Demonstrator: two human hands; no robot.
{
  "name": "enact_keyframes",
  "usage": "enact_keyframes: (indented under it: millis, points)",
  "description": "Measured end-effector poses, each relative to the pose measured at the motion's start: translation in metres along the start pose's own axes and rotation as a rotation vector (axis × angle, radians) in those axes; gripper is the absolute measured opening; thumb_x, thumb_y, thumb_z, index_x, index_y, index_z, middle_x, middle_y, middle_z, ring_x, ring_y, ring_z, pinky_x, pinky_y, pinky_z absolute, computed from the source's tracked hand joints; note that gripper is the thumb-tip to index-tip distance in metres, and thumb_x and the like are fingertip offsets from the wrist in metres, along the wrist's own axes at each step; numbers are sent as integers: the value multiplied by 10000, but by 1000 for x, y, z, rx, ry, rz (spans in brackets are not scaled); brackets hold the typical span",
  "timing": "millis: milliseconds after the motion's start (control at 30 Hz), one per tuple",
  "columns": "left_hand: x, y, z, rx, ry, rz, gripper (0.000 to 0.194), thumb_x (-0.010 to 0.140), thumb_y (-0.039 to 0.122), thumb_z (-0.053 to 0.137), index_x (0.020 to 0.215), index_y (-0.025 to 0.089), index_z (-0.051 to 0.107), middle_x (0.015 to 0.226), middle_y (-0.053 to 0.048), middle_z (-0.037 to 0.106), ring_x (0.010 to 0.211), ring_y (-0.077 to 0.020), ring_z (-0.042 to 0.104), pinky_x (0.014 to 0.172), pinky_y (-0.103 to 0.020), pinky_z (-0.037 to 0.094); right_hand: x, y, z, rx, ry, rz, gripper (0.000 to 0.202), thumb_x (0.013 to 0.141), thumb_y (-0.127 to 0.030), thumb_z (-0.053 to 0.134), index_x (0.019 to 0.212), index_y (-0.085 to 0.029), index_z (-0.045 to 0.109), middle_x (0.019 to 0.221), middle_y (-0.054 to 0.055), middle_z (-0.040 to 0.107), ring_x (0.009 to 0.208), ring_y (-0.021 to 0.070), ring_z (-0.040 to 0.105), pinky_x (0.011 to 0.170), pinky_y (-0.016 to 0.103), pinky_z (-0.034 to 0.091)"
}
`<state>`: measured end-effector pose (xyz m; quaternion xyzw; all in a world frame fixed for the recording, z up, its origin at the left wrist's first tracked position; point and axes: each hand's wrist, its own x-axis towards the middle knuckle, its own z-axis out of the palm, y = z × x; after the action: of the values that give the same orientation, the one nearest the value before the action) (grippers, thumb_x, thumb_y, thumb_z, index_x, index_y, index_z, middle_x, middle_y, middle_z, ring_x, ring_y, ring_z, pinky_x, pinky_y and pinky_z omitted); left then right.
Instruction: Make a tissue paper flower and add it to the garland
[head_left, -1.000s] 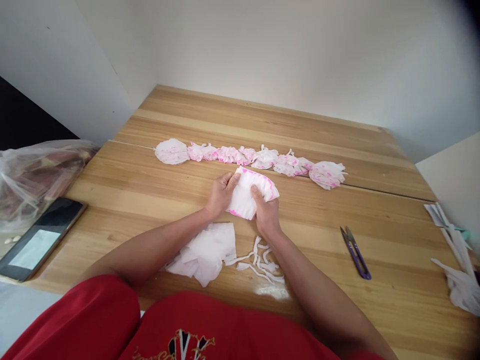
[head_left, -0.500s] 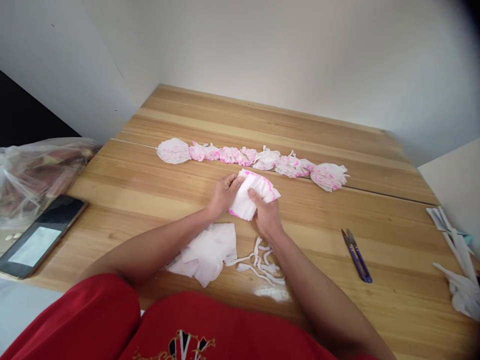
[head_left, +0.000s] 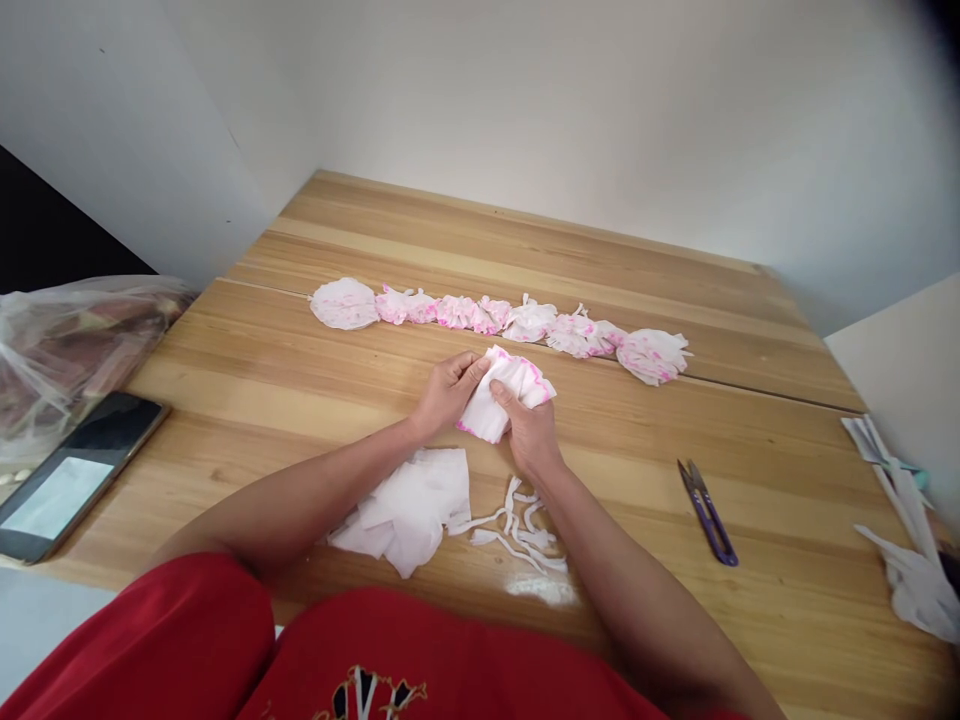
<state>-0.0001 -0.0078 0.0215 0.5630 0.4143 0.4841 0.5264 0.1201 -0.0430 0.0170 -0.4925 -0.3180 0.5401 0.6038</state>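
Note:
A white folded cloth piece (head_left: pixel 495 405) with pink edges is held between both hands above the table. My left hand (head_left: pixel 448 390) pinches its left edge. On the right side my right hand (head_left: pixel 531 425) grips it, thumb on top and fingers hidden underneath. White cloth sheets (head_left: pixel 416 505) lie in a loose stack below my hands. Beside them are several thin white strips (head_left: pixel 521 535). Beyond my hands, a row of gathered white and pink cloth bunches (head_left: pixel 465 313) stretches across the table.
Purple-handled thread snips (head_left: pixel 709 515) lie on the wooden table (head_left: pixel 600 620) at the right. A phone (head_left: pixel 75 475) and a clear plastic bag (head_left: pixel 82 350) sit at the left. White cloth strips (head_left: pixel 915 540) rest at the far right edge.
The cloth piece has bent and bunched slightly between my hands, its pink upper edge now wavier. My right thumb has shifted a little left on it. The view has moved slightly.

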Motion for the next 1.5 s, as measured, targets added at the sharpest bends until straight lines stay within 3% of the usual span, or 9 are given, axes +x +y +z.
enact_keyframes:
  millis: [333, 567, 800, 1033, 1233, 1400, 1500]
  points:
    - [-4, 5, -3, 85, -17, 64, 483, 914, 545, 451, 609, 181, 362, 601, 36, 329, 577, -97, 305, 542, -239, 278, 2, 1, 0, -10, 85, -5, 426, 601, -370, 837, 950, -186, 677, 810, -5, 734, 671, 164, 657, 609, 283, 557]
    - [-4, -2, -1, 74, -73, 41, 336, 867, 468, 552, 779, 149, 612, 722, -4, 561, 660, -119, 475, 601, -223, 372, 2, -1, 2, -57, 119, -36, 338, 609, -360, 836, 854, -183, 684, 730, -21, 706, 615, 145, 624, 554, 256, 518]
    - [-3, -5, -1, 161, -20, 89, 337, 895, 411, 517, 692, 149, 579, 653, 13, 499, 625, -109, 434, 580, -221, 336, 3, -2, -2, -70, 100, -33, 360, 634, -409, 816, 877, -175, 687, 738, -19, 706, 599, 127, 609, 532, 238, 500]
    - [-4, -4, -1, 158, -142, 85, 346, 914, 431, 482, 784, 143, 621, 707, -5, 569, 665, -123, 491, 617, -221, 381, 7, -3, -6, 27, 21, 15, 336, 635, -390, 822, 839, -172, 668, 706, -25, 679, 582, 119, 577, 537, 244, 458]
    - [-5, -3, 0, 115, -268, -3, 323, 862, 411, 548, 918, 117, 671, 793, -33, 631, 697, -135, 525, 626, -222, 388, 10, -14, -5, 58, 127, -36, 303, 615, -368, 823, 731, -179, 617, 611, -60, 601, 523, 91, 499, 506, 232, 419]
    - [-5, 0, -1, 229, -306, 1, 292, 868, 344, 492, 827, 117, 672, 732, -16, 607, 663, -125, 491, 614, -223, 359, 19, -17, -8, 116, 238, -73, 294, 602, -356, 814, 721, -191, 602, 609, -62, 586, 537, 91, 491, 524, 228, 433]
    - [-4, 4, -4, 238, -315, 22, 352, 902, 388, 461, 760, 123, 643, 679, -5, 566, 639, -120, 461, 602, -227, 349, 19, -14, -9, 120, 226, -55, 290, 607, -361, 807, 726, -198, 600, 609, -61, 586, 538, 95, 492, 529, 230, 434]
